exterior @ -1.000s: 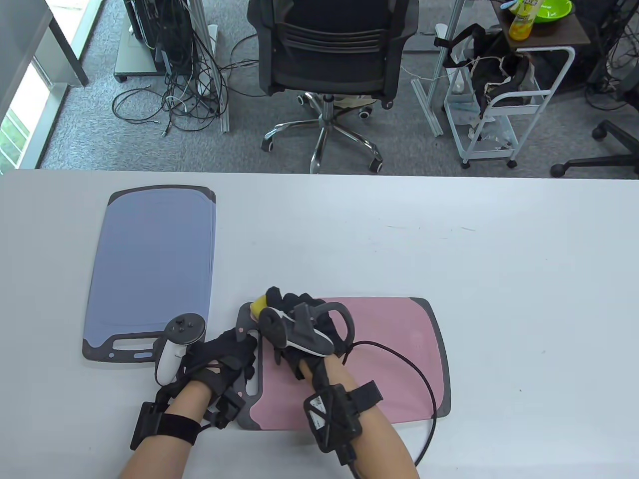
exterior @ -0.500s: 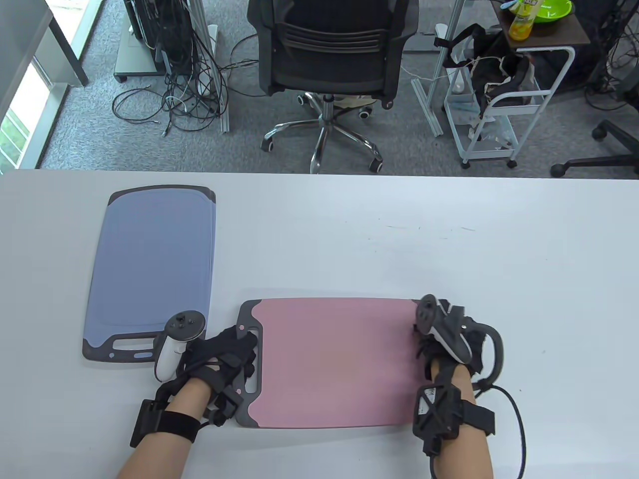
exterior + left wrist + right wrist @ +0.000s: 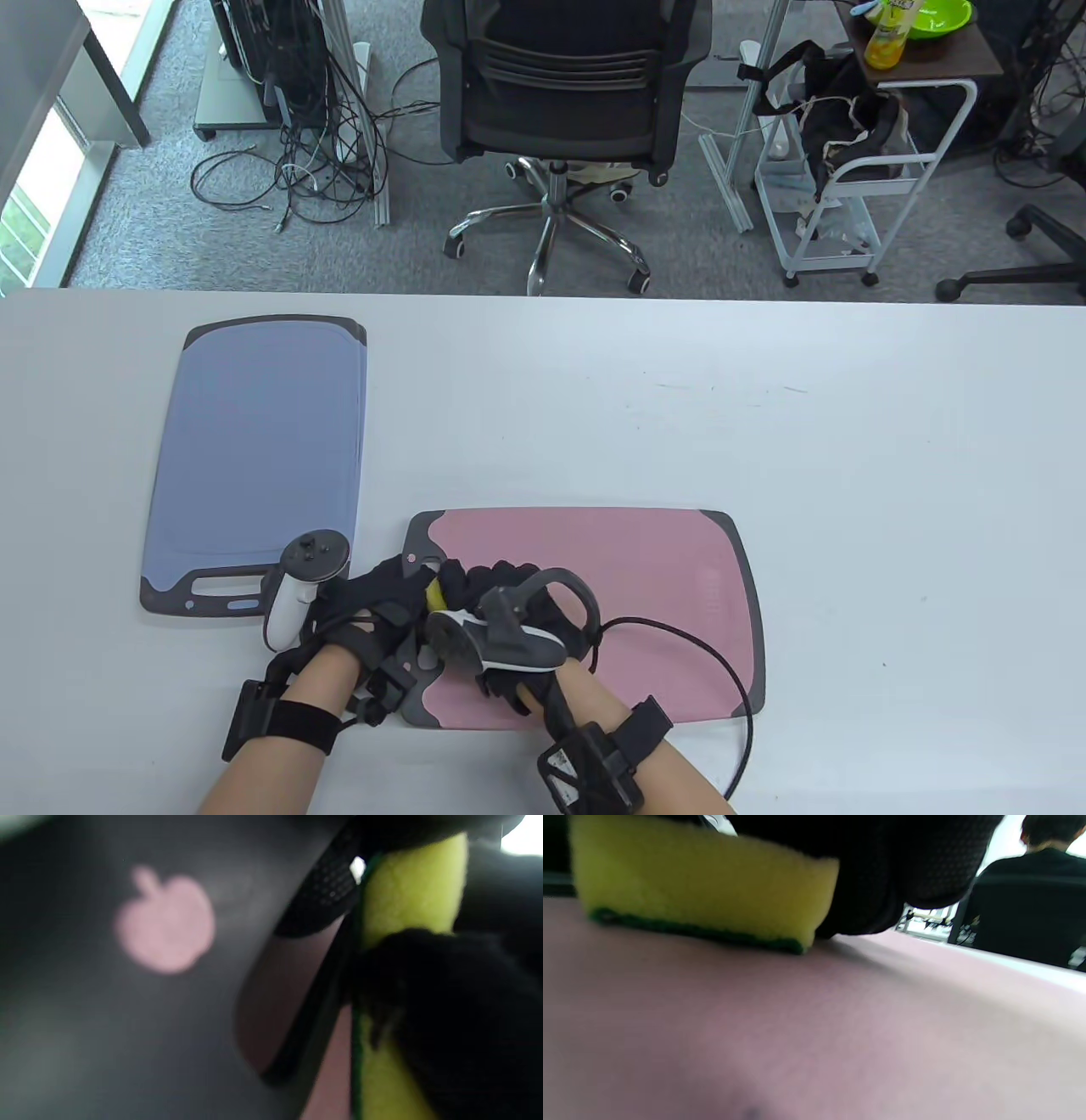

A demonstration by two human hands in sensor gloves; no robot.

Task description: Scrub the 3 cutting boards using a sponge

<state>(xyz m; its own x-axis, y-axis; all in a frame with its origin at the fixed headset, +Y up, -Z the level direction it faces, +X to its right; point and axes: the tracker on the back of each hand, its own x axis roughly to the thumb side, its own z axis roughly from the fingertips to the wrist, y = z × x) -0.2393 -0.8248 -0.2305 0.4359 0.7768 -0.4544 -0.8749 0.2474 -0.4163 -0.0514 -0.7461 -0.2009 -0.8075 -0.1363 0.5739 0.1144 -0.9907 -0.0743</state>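
A pink cutting board [image 3: 653, 594] with a grey rim lies near the table's front edge. My left hand [image 3: 386, 607] rests on its grey handle end, fingers flat, pressing it down. My right hand [image 3: 488, 598] grips a yellow sponge [image 3: 435, 594] at the board's left part, right beside the left hand. In the right wrist view the sponge [image 3: 691, 891] lies green side down on the pink board [image 3: 797, 1027]. The left wrist view shows the sponge [image 3: 407, 891] close up beside the grey handle end, which bears a pink apple mark. A blue cutting board [image 3: 259, 450] lies to the left, untouched.
A black cable [image 3: 721, 671] from my right wrist loops across the pink board's right part. Beyond the table's far edge stand an office chair [image 3: 560, 85] and a white cart [image 3: 857, 170]. A seated person [image 3: 1031, 899] shows far off in the right wrist view.
My right hand swept the sponge from the pink board's left end to its right end, then back to the left, now nearer the front. The left hand stayed on the handle.
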